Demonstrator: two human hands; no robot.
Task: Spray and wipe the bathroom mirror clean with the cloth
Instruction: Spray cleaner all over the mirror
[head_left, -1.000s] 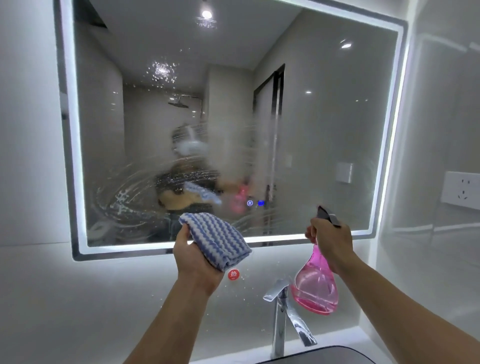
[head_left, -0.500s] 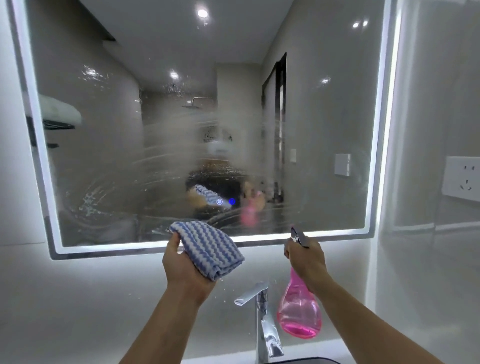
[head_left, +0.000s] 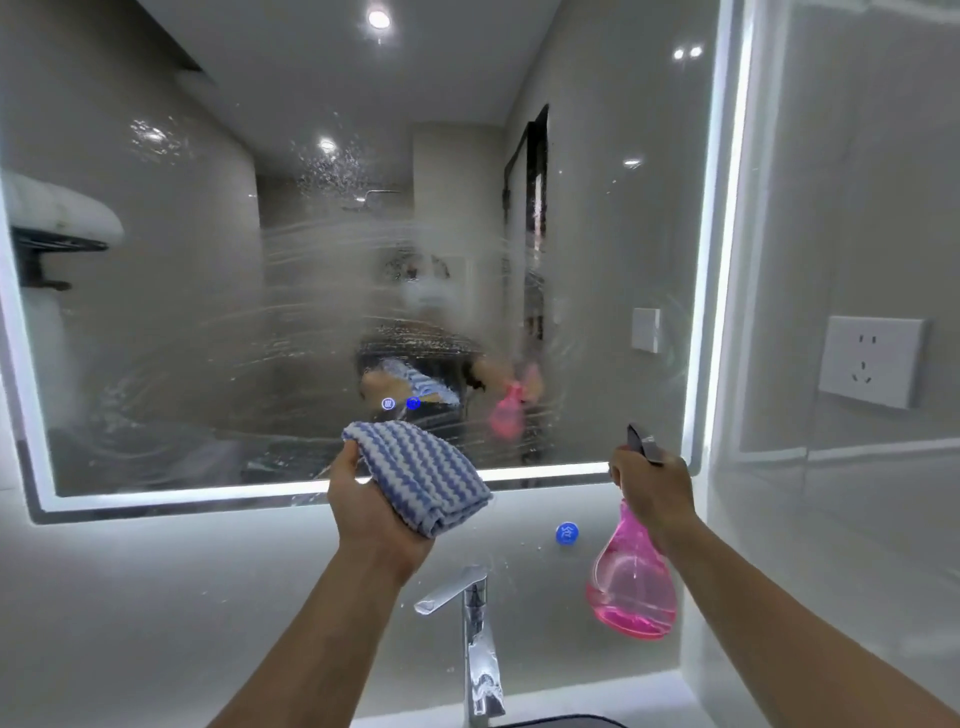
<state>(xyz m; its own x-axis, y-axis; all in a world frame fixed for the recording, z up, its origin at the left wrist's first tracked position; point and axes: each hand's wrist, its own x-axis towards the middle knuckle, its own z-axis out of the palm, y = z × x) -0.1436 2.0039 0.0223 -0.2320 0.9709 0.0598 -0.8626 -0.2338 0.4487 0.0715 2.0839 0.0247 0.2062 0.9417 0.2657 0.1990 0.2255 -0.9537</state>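
The lit-edged bathroom mirror (head_left: 208, 260) fills the wall ahead, with curved wet smears across its lower middle and droplets higher up. My left hand (head_left: 371, 512) grips a folded blue-and-white striped cloth (head_left: 423, 475), held just in front of the mirror's lower edge and off the glass. My right hand (head_left: 652, 491) holds a pink spray bottle (head_left: 631, 587) by its neck, its dark nozzle pointing up toward the mirror's lower right corner. The bottle holds a little pink liquid at the bottom.
A chrome faucet (head_left: 475, 639) stands below between my forearms, over a dark basin edge (head_left: 561, 721). A blue round sticker (head_left: 567, 533) is on the wall under the mirror. A white wall socket (head_left: 870, 361) sits on the right wall.
The view has shifted closer and rightward along the mirror. Both hands keep their grips and stay low by the mirror's bottom edge; the cloth stays off the glass.
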